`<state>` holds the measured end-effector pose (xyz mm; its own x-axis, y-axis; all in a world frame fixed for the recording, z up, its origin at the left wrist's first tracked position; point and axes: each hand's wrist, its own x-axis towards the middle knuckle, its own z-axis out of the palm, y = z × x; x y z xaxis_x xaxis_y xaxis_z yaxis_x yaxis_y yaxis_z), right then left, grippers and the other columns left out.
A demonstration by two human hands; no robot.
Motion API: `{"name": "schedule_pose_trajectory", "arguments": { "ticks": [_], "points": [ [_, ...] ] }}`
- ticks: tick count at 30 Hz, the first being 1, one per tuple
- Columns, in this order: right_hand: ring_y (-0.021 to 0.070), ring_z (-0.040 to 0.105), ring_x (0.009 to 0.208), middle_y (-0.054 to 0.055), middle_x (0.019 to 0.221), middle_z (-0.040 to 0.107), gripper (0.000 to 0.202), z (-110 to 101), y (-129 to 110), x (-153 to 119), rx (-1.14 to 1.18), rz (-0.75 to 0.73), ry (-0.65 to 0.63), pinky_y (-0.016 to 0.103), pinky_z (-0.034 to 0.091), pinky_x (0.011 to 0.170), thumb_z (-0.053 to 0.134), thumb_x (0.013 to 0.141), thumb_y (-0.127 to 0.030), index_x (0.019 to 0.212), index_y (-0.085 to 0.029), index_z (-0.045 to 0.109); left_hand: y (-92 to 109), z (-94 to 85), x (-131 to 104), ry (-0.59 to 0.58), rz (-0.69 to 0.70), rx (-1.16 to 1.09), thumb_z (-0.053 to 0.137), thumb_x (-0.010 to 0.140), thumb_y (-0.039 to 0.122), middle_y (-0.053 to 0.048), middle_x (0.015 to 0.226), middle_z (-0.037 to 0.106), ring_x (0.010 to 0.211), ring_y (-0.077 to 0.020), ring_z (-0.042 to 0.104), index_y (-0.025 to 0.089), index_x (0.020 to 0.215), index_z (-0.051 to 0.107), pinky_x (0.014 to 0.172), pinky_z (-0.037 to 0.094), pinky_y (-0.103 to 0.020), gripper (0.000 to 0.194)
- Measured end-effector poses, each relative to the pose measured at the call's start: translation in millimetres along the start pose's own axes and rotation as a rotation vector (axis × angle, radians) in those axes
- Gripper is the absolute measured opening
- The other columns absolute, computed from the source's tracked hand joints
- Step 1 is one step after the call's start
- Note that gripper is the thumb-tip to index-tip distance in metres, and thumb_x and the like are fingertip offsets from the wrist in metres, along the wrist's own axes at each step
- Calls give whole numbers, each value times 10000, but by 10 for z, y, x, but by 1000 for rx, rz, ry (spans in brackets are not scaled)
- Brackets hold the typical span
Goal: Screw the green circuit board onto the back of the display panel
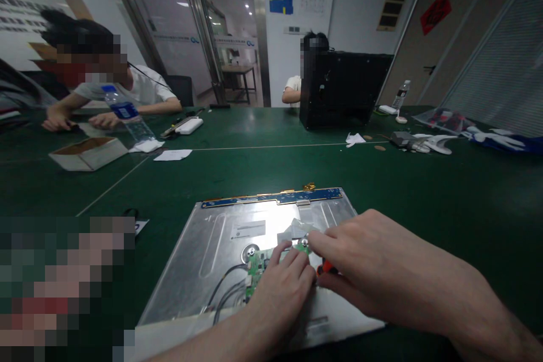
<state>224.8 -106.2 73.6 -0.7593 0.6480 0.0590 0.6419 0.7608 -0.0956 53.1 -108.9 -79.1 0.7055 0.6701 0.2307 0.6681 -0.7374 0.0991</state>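
A metal-backed display panel (216, 243) lies on the table in front of me, with a blue circuit strip (271, 199) along its far edge. On its near part sits a green circuit board (255, 266), partly covered by my left hand (288, 277), whose fingers lie over it, slightly bent. Dark cables (227, 288) run from the board's left side. My right hand (360, 260) is closed around a tool with a red and black handle (326, 267), beside the board's right end. The tool's tip is hidden, so its kind is unclear.
The table (237, 167) is dark green. Beyond the panel are a white open box (91, 155), a water bottle (129, 113), white paper (173, 155) and a large black panel (345, 90) standing upright. One person (144, 87) sits far left, another (292, 90) behind the black panel.
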Motion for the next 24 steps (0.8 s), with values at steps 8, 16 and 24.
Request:
{"name": "schedule_pose_trajectory", "arguments": {
  "ticks": [8, 16, 24],
  "points": [
    [155, 580, 664, -16, 811, 654, 76, -28, -9, -28, 65, -14, -55, 286, 330, 534, 592, 818, -212, 882, -209, 551, 4, -7, 5, 0, 1, -10, 475, 954, 198, -57, 1044, 653, 1014, -222, 553, 162, 1057, 618, 1058, 288, -441, 179],
    [140, 537, 609, -17, 783, 641, 27, -5, 2, -14, 33, -27, -47, 282, 301, 506, 528, 857, -193, 873, -211, 541, 8, -34, -5, -29, -5, -8, 499, 937, 209, -66, 1036, 650, 1013, -234, 553, 153, 1047, 616, 1061, 273, -448, 170],
    [139, 548, 652, -20, 803, 642, 60, -36, 18, -51, 71, -18, -73, 278, 302, 528, 520, 861, -173, 904, -215, 526, 18, -64, -8, -35, -2, -18, 524, 914, 212, -73, 1038, 649, 1016, -241, 552, 151, 1025, 620, 1066, 262, -436, 159]
  ]
}}
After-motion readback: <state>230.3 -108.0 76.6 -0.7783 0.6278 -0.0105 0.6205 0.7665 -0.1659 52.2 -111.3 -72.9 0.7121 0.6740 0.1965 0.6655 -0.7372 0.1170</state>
